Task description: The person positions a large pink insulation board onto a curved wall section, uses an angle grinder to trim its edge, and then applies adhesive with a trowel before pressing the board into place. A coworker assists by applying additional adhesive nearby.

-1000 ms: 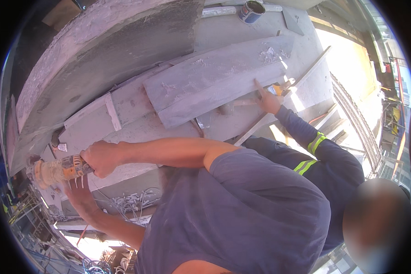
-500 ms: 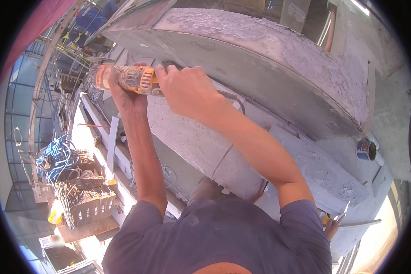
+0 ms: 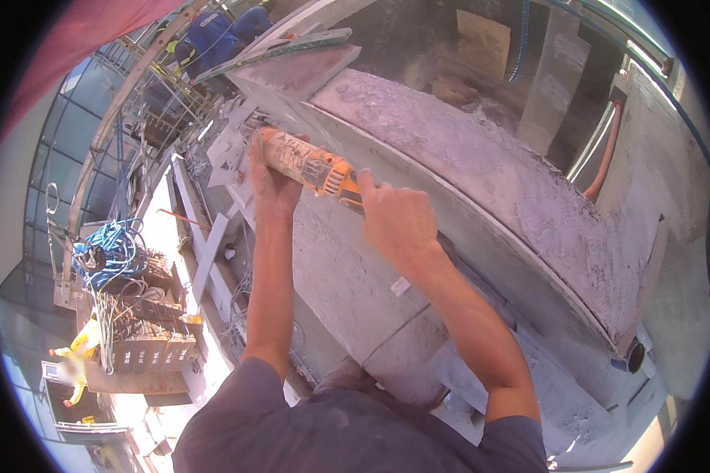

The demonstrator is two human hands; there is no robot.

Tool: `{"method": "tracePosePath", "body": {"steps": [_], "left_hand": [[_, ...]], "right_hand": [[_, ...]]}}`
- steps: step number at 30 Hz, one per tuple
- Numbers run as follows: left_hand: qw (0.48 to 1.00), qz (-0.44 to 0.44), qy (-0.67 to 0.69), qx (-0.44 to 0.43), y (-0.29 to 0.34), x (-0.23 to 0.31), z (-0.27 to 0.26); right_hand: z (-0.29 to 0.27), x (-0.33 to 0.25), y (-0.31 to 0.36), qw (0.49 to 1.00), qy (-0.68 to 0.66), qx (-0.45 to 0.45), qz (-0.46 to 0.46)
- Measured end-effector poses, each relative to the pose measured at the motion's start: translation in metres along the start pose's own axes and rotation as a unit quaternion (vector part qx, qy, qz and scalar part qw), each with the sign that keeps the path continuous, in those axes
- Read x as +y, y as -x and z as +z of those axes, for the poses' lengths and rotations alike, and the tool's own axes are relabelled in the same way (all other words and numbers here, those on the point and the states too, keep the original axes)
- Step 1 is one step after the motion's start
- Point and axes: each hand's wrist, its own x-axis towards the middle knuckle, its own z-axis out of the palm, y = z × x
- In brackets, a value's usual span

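A dusty orange power tool with a long barrel and vent slots hangs in front of a curved concrete beam. My left hand is wrapped around the barrel near its front end. Closed on the rear handle, partly hidden by its fingers, is my right hand. The tool's working head points away to the upper left, toward the beam's side face; it is too blurred to name its bit or disc or to tell contact.
The concrete beam has a rough top. Below it runs a concrete ledge. Blue coiled cable lies at left by a rusty block stack. A blue can stands right. People in blue work at far left.
The tool and both hands have shifted right and slightly down in the picture, and the tool's rear end now tilts lower. The view has also turned, showing more of the beam's far side.
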Motion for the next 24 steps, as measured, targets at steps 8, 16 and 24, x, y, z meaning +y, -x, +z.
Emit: {"method": "tracePosePath", "body": {"steps": [8, 16, 24], "left_hand": [[0.998, -0.001, -0.043, 0.046, -0.055, -0.011, 0.013], [0.999, -0.002, -0.028, 0.027, -0.066, -0.020, 0.020], [0.999, -0.029, -0.012, 0.013, -0.055, -0.022, 0.037]], "right_hand": [[-0.028, 0.005, -0.024, 1.000, 0.027, -0.013, -0.007], [-0.031, 0.014, -0.035, 0.999, 0.011, -0.036, -0.002], [-0.035, 0.011, -0.036, 0.999, -0.001, -0.044, 0.020]]}}
